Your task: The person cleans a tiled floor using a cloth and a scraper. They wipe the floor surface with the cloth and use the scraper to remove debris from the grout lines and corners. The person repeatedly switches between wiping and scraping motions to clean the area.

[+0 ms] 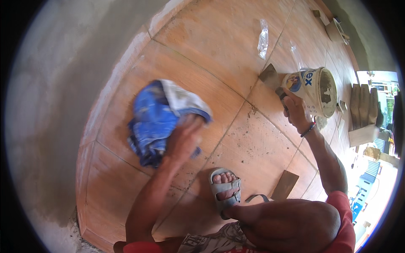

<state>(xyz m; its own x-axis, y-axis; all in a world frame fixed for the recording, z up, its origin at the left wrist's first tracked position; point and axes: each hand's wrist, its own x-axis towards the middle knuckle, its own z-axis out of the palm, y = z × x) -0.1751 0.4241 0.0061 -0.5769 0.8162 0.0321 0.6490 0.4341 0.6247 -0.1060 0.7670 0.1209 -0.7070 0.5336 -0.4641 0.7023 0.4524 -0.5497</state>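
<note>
My left hand [185,137], blurred, presses on a crumpled blue and white cloth [155,117] lying on the orange floor tiles [234,139]. At the right, my right hand [295,109] grips the dark handle of a putty knife [270,76], whose wide, dirty blade points away from me. Just beyond that hand a white plastic bucket [310,83] with a blue print stands on the floor, with grey residue inside its rim. Loose crumbs of dirt are scattered along the tile joints between the cloth and the bucket.
A plastered wall [57,110] with tile skirting [110,85] runs along the left. Clear plastic wrappers [263,39] lie farther off. A brown tile piece [285,184] is near my sandalled foot [226,189]. Stacked sacks [364,106] and a second bucket [336,31] stand at the right.
</note>
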